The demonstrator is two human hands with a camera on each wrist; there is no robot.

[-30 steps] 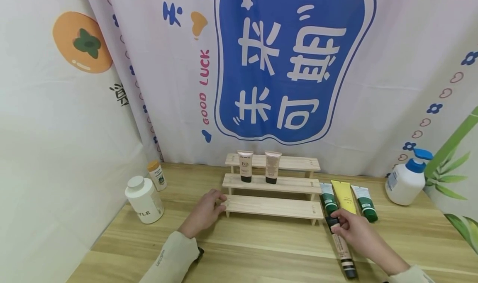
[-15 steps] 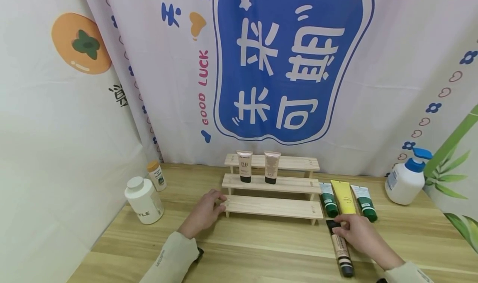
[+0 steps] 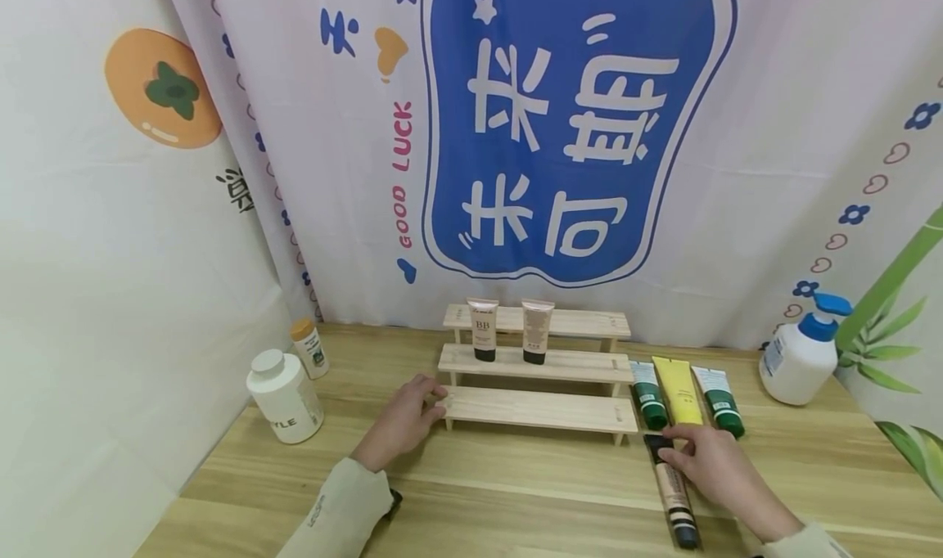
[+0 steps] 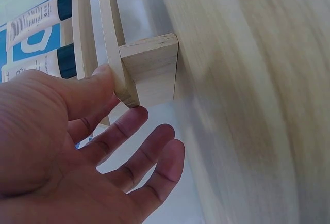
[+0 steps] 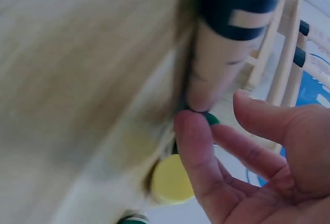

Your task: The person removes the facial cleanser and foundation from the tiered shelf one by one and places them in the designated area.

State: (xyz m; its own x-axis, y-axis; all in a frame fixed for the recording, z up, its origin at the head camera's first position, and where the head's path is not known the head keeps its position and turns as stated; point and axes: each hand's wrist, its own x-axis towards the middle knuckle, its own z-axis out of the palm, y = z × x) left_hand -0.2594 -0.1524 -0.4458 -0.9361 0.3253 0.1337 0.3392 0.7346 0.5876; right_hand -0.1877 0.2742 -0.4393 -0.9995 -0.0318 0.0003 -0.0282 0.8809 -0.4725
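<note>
The long beige tube (image 3: 672,490) lies on the bench (image 3: 516,501), in front of the wooden rack (image 3: 538,409) and to its right, cap pointing away from the rack. At the end nearest the rack, the right hand (image 3: 716,461) is partly open, forefinger touching the tube, thumb apart from it. The left hand (image 3: 401,415) lightly pinches the rack's lower left corner. A surer hold probably calls for thumb squarely opposite forefinger, clear of the yellow tube (image 3: 678,388) right of the rack.

Fingers (image 5: 194,133) at beige tube (image 5: 221,61); yellow cap (image 5: 172,180) near.
</note>
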